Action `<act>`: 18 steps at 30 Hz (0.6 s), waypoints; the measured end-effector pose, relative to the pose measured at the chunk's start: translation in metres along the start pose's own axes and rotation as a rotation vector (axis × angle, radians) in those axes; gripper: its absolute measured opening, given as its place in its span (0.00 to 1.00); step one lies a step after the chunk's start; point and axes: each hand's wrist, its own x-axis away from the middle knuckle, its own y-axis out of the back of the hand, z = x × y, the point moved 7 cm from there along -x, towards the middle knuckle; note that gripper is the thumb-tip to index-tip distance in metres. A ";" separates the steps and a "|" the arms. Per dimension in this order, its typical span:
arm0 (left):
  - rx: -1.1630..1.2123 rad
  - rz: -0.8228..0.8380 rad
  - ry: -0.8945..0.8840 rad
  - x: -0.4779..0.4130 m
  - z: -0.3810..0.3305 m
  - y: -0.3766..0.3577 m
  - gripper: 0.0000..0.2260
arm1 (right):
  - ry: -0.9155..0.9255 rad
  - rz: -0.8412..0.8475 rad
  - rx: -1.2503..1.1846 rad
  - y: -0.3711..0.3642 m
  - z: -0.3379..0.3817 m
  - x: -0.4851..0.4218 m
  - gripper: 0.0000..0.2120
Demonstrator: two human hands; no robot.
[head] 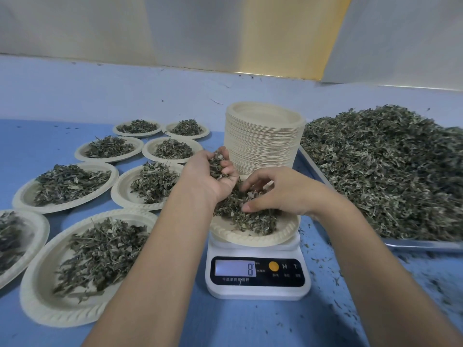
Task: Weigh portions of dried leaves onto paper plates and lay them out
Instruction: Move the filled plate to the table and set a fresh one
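Blue table (250,326), near edge: white digital scale (258,291), display reading 8, carrying one paper plate (250,239) of dried leaves (250,221). Right hand (275,194) over that plate, fingers bent down into the pile; whether they pinch any cannot be told. Left hand (213,176) just above, cupped, fingers curled round a clump of leaves (216,164). Left: eight filled plates (50,310), laid in rows. Behind: stack of empty plates (263,141). Right: metal tray (426,244) bearing a large leaf heap (388,171).
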 end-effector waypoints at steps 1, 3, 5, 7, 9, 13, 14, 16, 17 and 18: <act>0.010 0.001 0.005 0.000 0.000 0.000 0.09 | 0.007 -0.001 0.024 -0.001 0.001 0.000 0.14; 0.031 -0.001 0.009 0.001 -0.001 0.000 0.09 | 0.025 -0.017 0.067 -0.001 0.003 -0.001 0.11; 0.046 -0.004 0.011 0.000 -0.002 0.001 0.09 | 0.039 -0.033 0.107 0.000 0.003 -0.002 0.08; 0.052 -0.001 0.011 0.000 -0.003 0.002 0.10 | 0.050 -0.047 0.126 0.002 0.003 -0.002 0.06; 0.044 0.007 -0.004 0.000 -0.005 0.002 0.11 | 0.059 -0.082 0.115 0.007 0.002 -0.002 0.05; -0.049 0.007 -0.079 -0.002 -0.011 0.000 0.12 | 0.067 -0.181 -0.054 0.020 0.001 -0.001 0.04; -0.069 -0.001 -0.097 -0.003 -0.012 0.000 0.12 | 0.078 -0.199 -0.143 0.023 0.002 0.000 0.04; -0.091 -0.015 -0.113 -0.004 -0.012 0.001 0.12 | 0.122 -0.240 -0.346 0.028 0.006 0.002 0.06; -0.091 -0.014 -0.110 -0.005 -0.011 0.001 0.12 | 0.151 -0.271 -0.437 0.031 0.008 0.003 0.07; -0.083 -0.004 -0.101 -0.006 -0.009 0.000 0.11 | 0.177 -0.306 -0.511 0.033 0.009 0.004 0.08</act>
